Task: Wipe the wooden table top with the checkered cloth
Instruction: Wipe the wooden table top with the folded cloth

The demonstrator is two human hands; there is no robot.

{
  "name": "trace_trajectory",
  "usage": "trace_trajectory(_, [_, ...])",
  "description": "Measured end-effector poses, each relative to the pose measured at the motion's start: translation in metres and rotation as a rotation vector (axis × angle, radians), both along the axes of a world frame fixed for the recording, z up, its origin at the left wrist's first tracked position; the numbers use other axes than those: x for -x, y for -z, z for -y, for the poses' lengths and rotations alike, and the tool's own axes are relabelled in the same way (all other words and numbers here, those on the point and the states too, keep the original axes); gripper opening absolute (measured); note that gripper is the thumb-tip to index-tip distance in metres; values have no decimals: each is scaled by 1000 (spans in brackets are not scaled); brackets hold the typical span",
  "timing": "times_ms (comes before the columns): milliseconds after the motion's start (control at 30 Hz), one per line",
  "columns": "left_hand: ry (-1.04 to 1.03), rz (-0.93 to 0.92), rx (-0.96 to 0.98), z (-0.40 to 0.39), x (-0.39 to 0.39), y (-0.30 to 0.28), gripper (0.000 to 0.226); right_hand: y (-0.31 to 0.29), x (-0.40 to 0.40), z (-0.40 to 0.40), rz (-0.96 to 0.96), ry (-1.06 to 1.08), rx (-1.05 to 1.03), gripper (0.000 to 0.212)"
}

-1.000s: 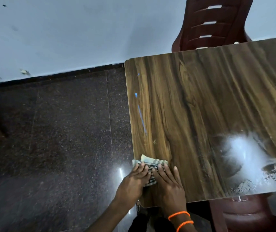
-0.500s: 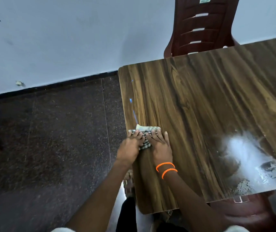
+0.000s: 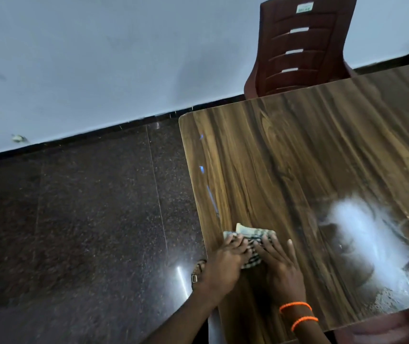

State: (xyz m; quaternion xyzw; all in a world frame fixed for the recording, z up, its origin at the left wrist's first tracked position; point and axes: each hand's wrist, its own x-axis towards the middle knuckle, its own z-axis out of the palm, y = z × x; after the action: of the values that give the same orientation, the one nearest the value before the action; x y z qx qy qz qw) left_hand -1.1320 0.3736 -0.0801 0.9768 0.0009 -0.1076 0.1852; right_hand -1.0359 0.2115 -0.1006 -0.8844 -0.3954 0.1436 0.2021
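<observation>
Pale wall (image 3: 99,70) across the top, dark speckled floor (image 3: 74,219) below it, black skirting between. Wooden table top (image 3: 297,170) fills the right half, glossy, with a bright white glare patch (image 3: 357,227) toward its right near corner. Thin blue streaks (image 3: 212,199) run along the table's left edge. Red-brown slatted chair (image 3: 300,45) stands at the far side, its back rising above the table edge. Both hands lie flat on the table near its left edge, side by side: left hand (image 3: 225,264) and right hand (image 3: 280,266), fingers spread and pressing down on the checkered cloth (image 3: 250,238), folded small beneath the fingertips. Two orange bands (image 3: 297,314) circle the right wrist. A sandalled foot (image 3: 197,273) shows on the floor just beside the table's left edge
</observation>
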Motion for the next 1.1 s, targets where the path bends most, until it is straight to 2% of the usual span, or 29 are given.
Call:
trace_trajectory(67, [-87,70,8,-13,-30,-2,50,-2,-20,-19,-8,115,-27,53])
trace_trajectory(167, [-192,18,-3,-45,-67,6,50,-1,-42,-62,8,191,-18,48])
trace_trajectory(267, [-267,38,-7,-87,-75,7,51,4,-49,-110,-1,185,-16,61])
trace_trajectory(400, [-267,43,47,-134,-46,2,60,4,-21,-154,12,132,-58,52])
trace_trajectory(500, [-173,106,80,-144,-19,1,51,1,12,-154,5,105,-67,53])
trace_trajectory(600, [-40,11,-63,-126,-1,9,47,3,33,-128,8,93,-65,54])
trace_trajectory(700, [-140,51,111,-97,6,15,43,7,30,-93,12,90,-40,55])
trace_trajectory(833, [-207,116,221,-86,-32,15,46,5,-9,-88,6,169,-31,59])
trace_trajectory(1000, [-304,68,77,-126,-104,9,50,-1,-65,-148,1,299,-40,62])
trace_trajectory(1100, [-368,38,24,-166,-121,6,56,-1,-83,-197,-45,311,-48,55])
